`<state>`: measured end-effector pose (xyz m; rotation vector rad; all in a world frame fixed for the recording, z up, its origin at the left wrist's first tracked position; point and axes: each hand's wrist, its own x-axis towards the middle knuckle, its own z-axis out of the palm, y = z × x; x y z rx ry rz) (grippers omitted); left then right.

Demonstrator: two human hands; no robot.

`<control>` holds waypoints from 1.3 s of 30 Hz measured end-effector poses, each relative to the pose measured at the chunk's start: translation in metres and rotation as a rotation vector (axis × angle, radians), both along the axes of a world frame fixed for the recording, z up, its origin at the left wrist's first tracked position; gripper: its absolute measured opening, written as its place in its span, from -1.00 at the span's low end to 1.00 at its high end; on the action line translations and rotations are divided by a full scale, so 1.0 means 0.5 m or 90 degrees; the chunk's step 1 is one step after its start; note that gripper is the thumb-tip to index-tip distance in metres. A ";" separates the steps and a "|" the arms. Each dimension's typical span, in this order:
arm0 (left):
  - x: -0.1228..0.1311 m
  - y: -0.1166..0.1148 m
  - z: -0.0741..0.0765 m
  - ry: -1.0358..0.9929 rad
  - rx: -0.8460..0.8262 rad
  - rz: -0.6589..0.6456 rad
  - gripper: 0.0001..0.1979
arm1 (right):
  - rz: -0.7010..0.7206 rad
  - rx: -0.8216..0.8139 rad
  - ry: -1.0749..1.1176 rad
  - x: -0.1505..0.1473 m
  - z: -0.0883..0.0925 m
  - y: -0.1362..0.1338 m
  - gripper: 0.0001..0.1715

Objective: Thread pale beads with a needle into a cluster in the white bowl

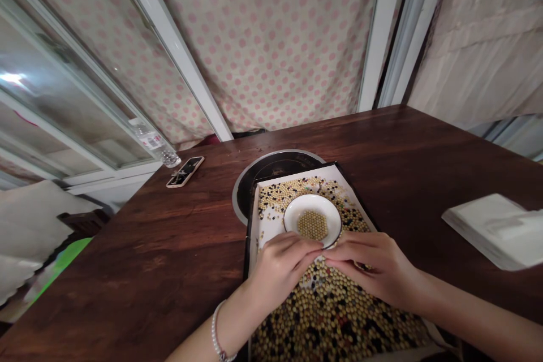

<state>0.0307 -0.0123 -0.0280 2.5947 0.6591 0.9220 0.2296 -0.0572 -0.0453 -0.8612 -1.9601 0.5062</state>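
My left hand, with a beaded bracelet on its wrist, is closed with its fingertips pinched at the near rim of a white bowl. My right hand meets it fingertip to fingertip there, also closed in a pinch. Anything between the fingers is too small or hidden to make out. Small yellowish beads lie in the bottom of the bowl. It stands in a shallow black-edged tray with a white lining, among mixed yellow, black and a few reddish beads, thickest at the near end.
Under the tray's far left corner is a round black plate set in the dark wooden table. A phone and a clear plastic bottle are at the far left. A white packet of tissues lies on the right.
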 end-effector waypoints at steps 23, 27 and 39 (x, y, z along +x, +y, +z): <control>0.011 0.009 0.001 -0.003 -0.048 -0.025 -0.89 | 0.003 0.041 -0.007 -0.005 -0.005 -0.003 -0.91; 0.010 0.011 0.000 0.003 -0.068 -0.025 -0.90 | 0.000 0.046 -0.011 -0.005 -0.005 -0.001 -0.90; 0.010 0.004 0.007 0.031 -0.044 -0.024 -0.94 | 0.021 0.137 -0.016 0.001 -0.007 -0.004 -0.77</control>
